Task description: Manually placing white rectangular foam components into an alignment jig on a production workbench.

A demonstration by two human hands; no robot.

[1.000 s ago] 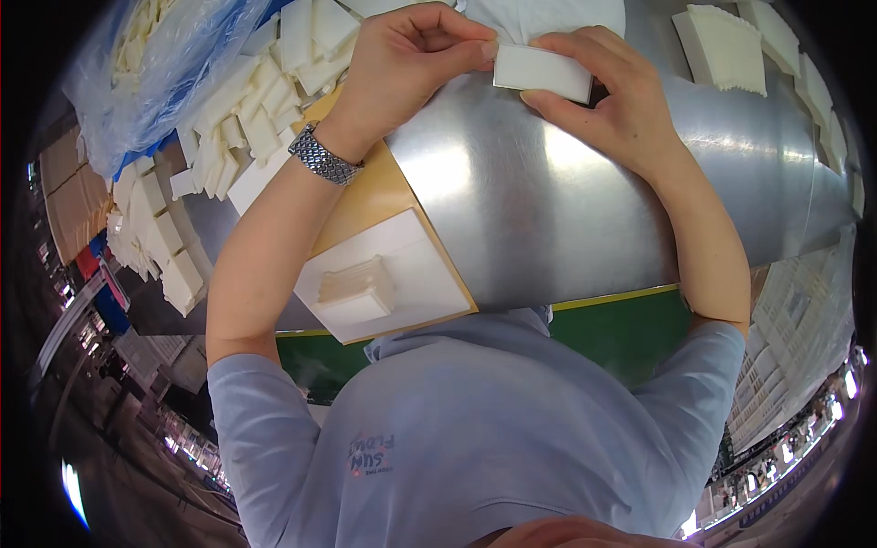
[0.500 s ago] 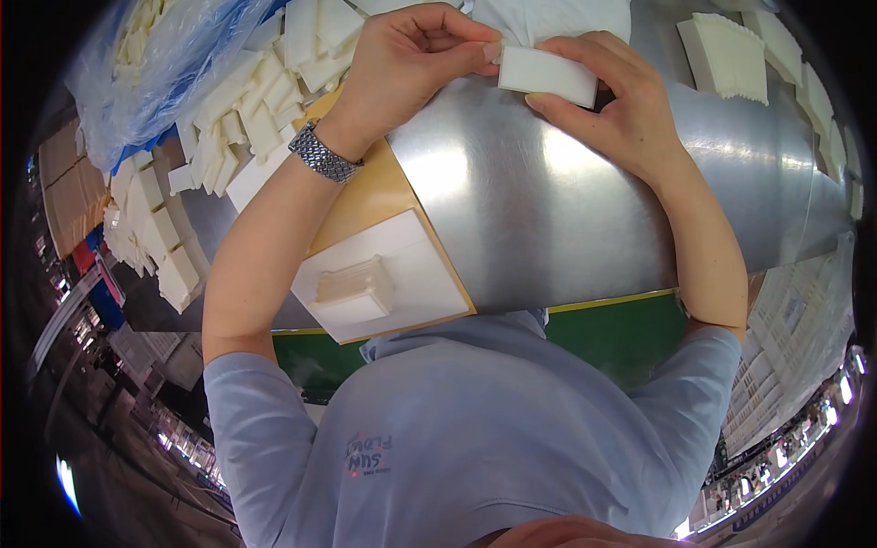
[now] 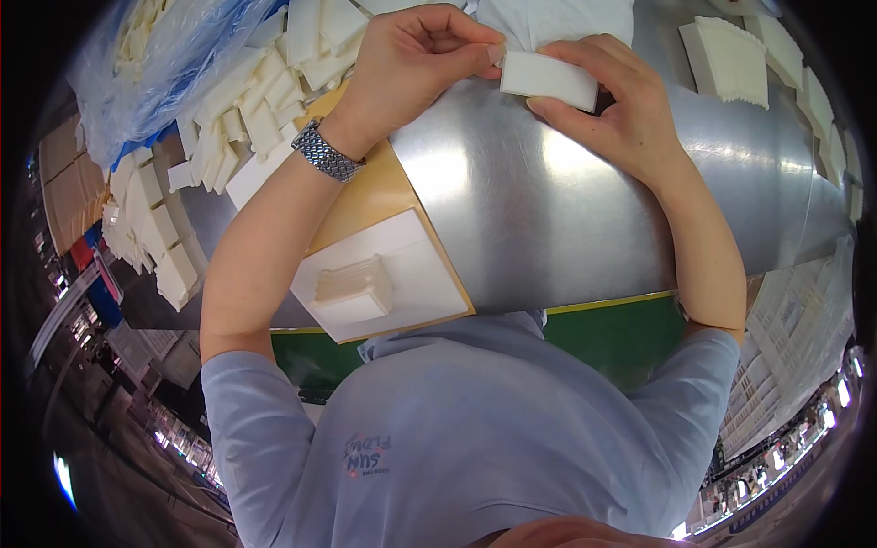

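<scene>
Between the thumb and fingers of my right hand (image 3: 617,96) is a small white rectangular block (image 3: 550,80), held by its long edges over the metal tabletop (image 3: 539,192). At the block's left end, my left hand (image 3: 425,59) pinches with thumb and index finger; whatever lies in that pinch is too small to name. A white cloth-like bundle (image 3: 557,20) lies just beyond the block. Nearer to me, a stack of thin off-white pieces (image 3: 354,285) stands on a white sheet (image 3: 420,260) atop a tan board (image 3: 365,203).
Loose cream strips and blocks (image 3: 251,100) are heaped at the left, beside clear plastic film (image 3: 164,78) with blue beneath. Stacks of cream pieces (image 3: 726,59) line the right side. Below the table's right edge are wrapped white trays (image 3: 790,338).
Both hands stay almost in place. The block has shifted very slightly, with no grip taken or released.
</scene>
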